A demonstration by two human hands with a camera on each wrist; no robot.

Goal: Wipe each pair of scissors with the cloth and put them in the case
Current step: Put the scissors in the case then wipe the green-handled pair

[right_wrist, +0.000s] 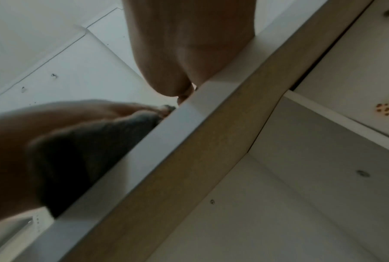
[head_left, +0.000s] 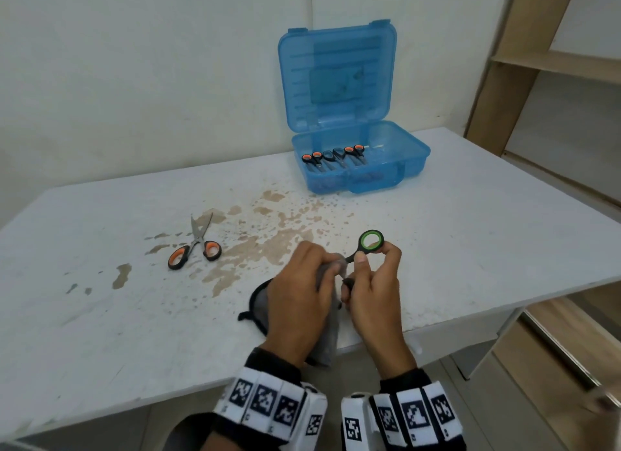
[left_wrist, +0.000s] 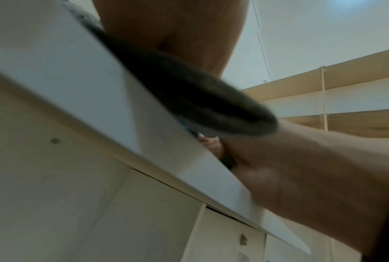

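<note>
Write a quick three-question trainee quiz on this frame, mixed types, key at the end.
1. True or false: the blue case on the table is closed.
2. Multiple choice: the scissors held in the right hand have a handle ring lined in A) orange B) green C) red.
3. Fill in: the left hand holds the grey ____ against the green-handled scissors.

Key
1. False; its lid stands open, with scissors already inside.
2. B. The orange-handled scissors lie loose on the table, to the left.
3. cloth
</note>
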